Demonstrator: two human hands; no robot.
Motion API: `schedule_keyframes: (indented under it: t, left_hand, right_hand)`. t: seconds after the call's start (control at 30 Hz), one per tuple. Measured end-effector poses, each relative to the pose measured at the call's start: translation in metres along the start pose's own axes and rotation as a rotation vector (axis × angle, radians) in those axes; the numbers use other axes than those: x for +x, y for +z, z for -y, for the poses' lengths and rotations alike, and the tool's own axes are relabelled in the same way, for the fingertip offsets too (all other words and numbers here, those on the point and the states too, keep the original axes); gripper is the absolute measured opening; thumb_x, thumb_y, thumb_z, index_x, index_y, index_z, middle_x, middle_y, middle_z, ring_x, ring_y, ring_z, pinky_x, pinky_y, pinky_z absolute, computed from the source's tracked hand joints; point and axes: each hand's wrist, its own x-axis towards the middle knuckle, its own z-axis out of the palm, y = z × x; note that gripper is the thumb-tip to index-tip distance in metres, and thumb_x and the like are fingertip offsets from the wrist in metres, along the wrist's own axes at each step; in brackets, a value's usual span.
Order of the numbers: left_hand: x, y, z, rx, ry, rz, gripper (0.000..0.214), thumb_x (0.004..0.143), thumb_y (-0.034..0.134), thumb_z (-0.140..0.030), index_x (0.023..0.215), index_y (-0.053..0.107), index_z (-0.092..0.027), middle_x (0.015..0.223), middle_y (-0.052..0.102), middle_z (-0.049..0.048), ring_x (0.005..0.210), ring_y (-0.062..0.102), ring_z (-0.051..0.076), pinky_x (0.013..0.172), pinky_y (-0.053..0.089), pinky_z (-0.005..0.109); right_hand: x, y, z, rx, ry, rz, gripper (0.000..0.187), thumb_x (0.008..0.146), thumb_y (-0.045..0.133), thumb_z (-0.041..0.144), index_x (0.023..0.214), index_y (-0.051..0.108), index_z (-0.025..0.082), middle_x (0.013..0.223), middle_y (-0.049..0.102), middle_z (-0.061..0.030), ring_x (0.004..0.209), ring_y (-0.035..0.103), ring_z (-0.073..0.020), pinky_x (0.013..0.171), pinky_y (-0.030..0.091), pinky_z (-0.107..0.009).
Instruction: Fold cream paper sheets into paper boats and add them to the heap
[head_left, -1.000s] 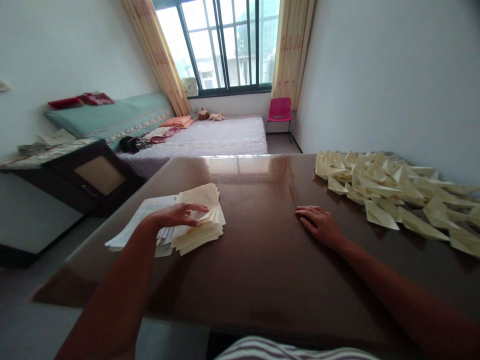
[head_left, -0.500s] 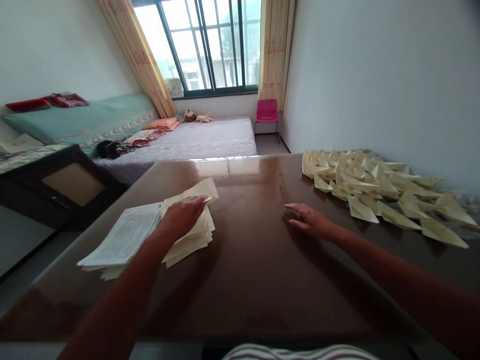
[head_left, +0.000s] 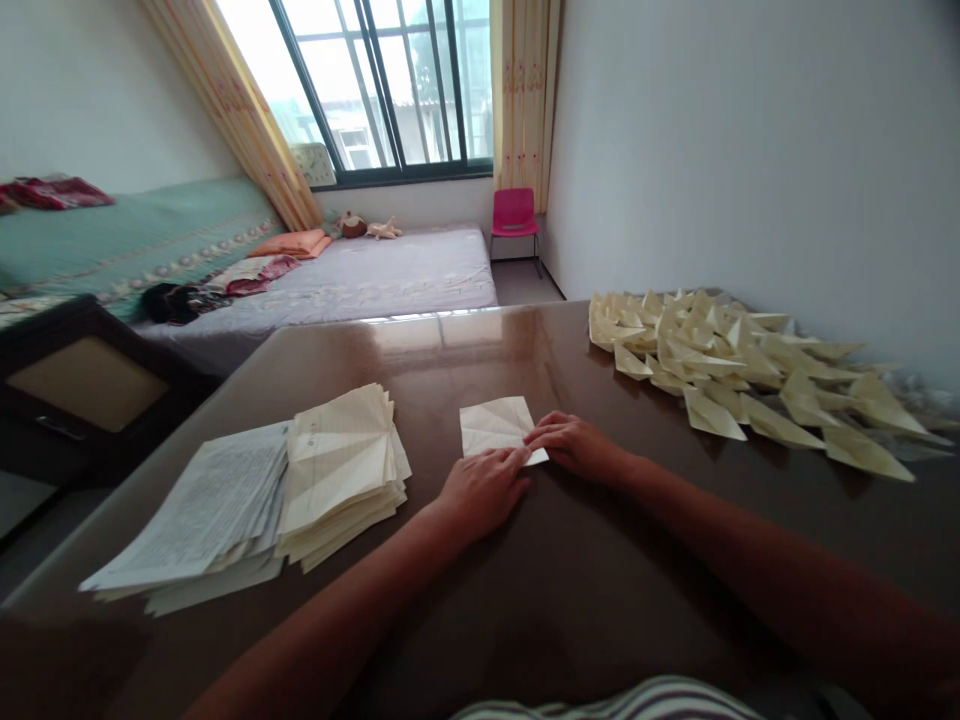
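A small creased cream sheet of paper [head_left: 493, 422] lies on the brown table in front of me. My left hand [head_left: 486, 492] is closed on its near edge, fingers pressed together. At the sheet's right corner, my right hand [head_left: 579, 446] holds the paper with its fingertips, close beside the left one. The fingers partly cover the near right part of the sheet. To the left sits a stack of creased cream sheets [head_left: 341, 445], touching a stack of printed white sheets [head_left: 202, 510].
Many folded paper boats [head_left: 712, 350] are heaped on the table's right side by the wall. Beyond the glossy table [head_left: 420, 620] stand a bed [head_left: 420, 265] and a pink chair [head_left: 514, 214]. A dark cabinet [head_left: 90, 390] is at the left.
My left hand has moved right from the cream stack, and a sheet now lies in the middle of the table. My right hand has come in to meet it. The view has shifted slightly.
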Motion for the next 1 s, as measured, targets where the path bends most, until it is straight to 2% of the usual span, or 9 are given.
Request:
schedule_keyframes:
  t: [0.13,0.23,0.4,0.57,0.63,0.7,0.8,0.9,1.0]
  left_hand:
    - [-0.011,-0.008,0.031,-0.263,-0.036,0.036,0.044,0.078,0.063,-0.029,0.122,0.057,-0.024,0.120,0.064,0.0063,0.112,0.058,0.026,0.096,0.045,0.037]
    - [-0.013,-0.006,0.057,-0.534,-0.152,-0.017,0.037,0.080,0.061,-0.028,0.116,0.061,-0.019,0.106,0.069,0.0063,0.096,0.064,0.023,0.086,0.048,0.033]
    - [-0.006,0.013,0.080,-0.993,-0.380,-0.167,0.066,0.079,0.063,-0.038,0.135,0.041,-0.012,0.090,0.070,0.0068,0.075,0.065,0.017,0.066,0.051,0.026]
    - [0.000,0.017,0.073,-0.747,-0.499,-0.304,0.071,0.084,0.056,-0.036,0.146,0.024,-0.021,0.075,0.066,-0.0024,0.055,0.057,0.011,0.060,0.048,0.023]
    - [0.001,0.015,0.069,-0.642,-0.489,-0.339,0.074,0.085,0.054,-0.034,0.148,0.018,-0.024,0.071,0.062,-0.0051,0.054,0.055,0.010,0.061,0.047,0.023]
    - [0.003,0.014,0.068,-0.578,-0.471,-0.358,0.073,0.086,0.052,-0.032,0.149,0.016,-0.024,0.069,0.059,-0.0061,0.056,0.054,0.010,0.062,0.045,0.022]
    - [0.005,0.015,0.071,-0.486,-0.437,-0.333,0.054,0.089,0.049,-0.033,0.141,0.038,-0.024,0.068,0.058,-0.0043,0.059,0.053,0.011,0.064,0.043,0.022]
    - [0.006,0.018,0.074,-0.361,-0.396,-0.279,0.034,0.091,0.045,-0.035,0.118,0.063,-0.024,0.074,0.062,0.0003,0.065,0.056,0.013,0.067,0.042,0.025]
    - [0.007,0.020,0.073,-0.243,-0.387,-0.242,0.033,0.094,0.041,-0.036,0.113,0.067,-0.026,0.087,0.066,0.0037,0.074,0.060,0.016,0.072,0.043,0.026]
  right_hand:
    - [0.003,-0.010,-0.004,0.119,0.042,0.026,0.029,0.093,0.046,0.036,0.094,0.072,0.023,0.099,0.069,-0.0047,0.096,0.056,-0.0174,0.086,0.046,-0.030]
    - [0.013,-0.013,-0.007,0.133,0.151,0.037,0.036,0.092,0.047,0.041,0.070,0.066,0.019,0.075,0.062,-0.0026,0.076,0.055,-0.0145,0.072,0.045,-0.025]
    - [0.030,-0.013,-0.014,0.231,0.351,0.116,0.041,0.089,0.045,0.047,0.064,0.054,0.017,0.054,0.043,0.0052,0.054,0.040,-0.0093,0.054,0.033,-0.021]
    - [0.033,0.001,-0.014,0.048,0.437,-0.045,0.033,0.088,0.045,0.041,0.067,0.057,0.018,0.060,0.056,0.0012,0.058,0.050,-0.0121,0.055,0.033,-0.023]
    - [0.032,0.008,-0.012,-0.020,0.494,-0.093,0.023,0.086,0.049,0.038,0.085,0.063,0.020,0.071,0.066,-0.0005,0.063,0.057,-0.0142,0.057,0.035,-0.023]
    - [0.032,0.012,-0.009,-0.047,0.554,-0.137,0.031,0.084,0.053,0.035,0.112,0.060,0.023,0.078,0.070,-0.0002,0.067,0.061,-0.0155,0.057,0.036,-0.023]
    - [0.032,0.015,-0.004,-0.074,0.564,-0.153,0.047,0.084,0.053,0.032,0.131,0.050,0.028,0.078,0.071,0.0026,0.066,0.063,-0.0154,0.056,0.037,-0.023]
    - [0.031,0.015,0.000,-0.123,0.523,-0.133,0.032,0.085,0.051,0.030,0.114,0.064,0.033,0.086,0.072,0.0022,0.071,0.065,-0.0160,0.058,0.038,-0.024]
    - [0.030,0.014,0.003,-0.169,0.491,-0.126,0.027,0.084,0.051,0.028,0.105,0.068,0.031,0.094,0.072,0.0003,0.078,0.065,-0.0168,0.061,0.040,-0.024]
